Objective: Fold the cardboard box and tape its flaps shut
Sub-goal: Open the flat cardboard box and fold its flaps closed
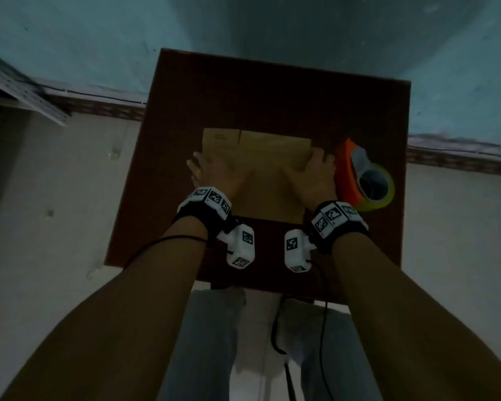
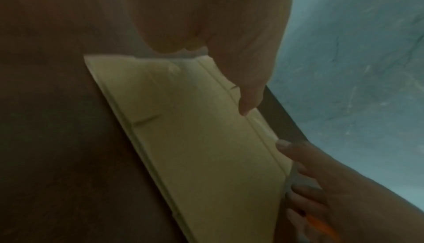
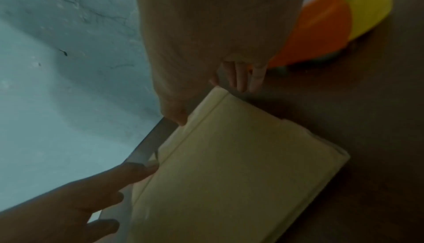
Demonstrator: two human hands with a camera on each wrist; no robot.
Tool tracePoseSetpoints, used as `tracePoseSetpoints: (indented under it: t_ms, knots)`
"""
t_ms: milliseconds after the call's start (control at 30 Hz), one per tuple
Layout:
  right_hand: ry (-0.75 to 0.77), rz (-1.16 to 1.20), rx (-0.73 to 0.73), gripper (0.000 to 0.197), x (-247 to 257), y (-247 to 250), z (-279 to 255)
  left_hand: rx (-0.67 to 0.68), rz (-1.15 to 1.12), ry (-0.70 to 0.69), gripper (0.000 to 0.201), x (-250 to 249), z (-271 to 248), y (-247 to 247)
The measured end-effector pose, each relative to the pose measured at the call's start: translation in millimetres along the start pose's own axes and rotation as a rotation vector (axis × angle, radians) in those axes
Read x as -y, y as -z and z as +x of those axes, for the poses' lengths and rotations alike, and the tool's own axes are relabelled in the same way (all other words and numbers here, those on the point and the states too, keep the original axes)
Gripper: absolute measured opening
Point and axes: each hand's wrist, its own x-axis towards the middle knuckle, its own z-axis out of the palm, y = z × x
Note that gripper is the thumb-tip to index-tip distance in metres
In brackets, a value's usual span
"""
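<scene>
A flattened tan cardboard box (image 1: 261, 169) lies on the dark brown table (image 1: 243, 91). My left hand (image 1: 211, 175) holds its left edge. In the left wrist view the thumb (image 2: 250, 101) lies on top of the box (image 2: 195, 129), near a crease. My right hand (image 1: 313, 175) holds the right edge. The right wrist view shows its thumb (image 3: 176, 118) on the box (image 3: 229, 165) and its fingers (image 3: 241, 80) curled down past the corner. Each wrist view also catches the other hand's fingers at the far edge.
An orange tape dispenser (image 1: 356, 175) with a yellow-green tape roll (image 1: 385, 198) lies on the table just right of my right hand. The table's edges are close on all sides. A blue-green wall and pale floor surround it. Cables hang by my legs.
</scene>
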Motion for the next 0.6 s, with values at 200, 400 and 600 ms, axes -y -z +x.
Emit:
tracePoseSetpoints:
  t_ms: [200, 400, 600]
  knots:
    - [-0.006, 0.019, -0.086, 0.096, -17, -20, 3, -0.173, -0.087, 0.084, 0.141, 13, 11, -28]
    - [-0.027, -0.015, -0.128, 0.110, -24, -30, 1, -0.286, -0.069, 0.069, 0.144, 23, 14, -36]
    - [-0.063, 0.194, -0.134, 0.108, -26, -26, -31, -0.296, -0.199, -0.082, 0.117, 49, -14, -27]
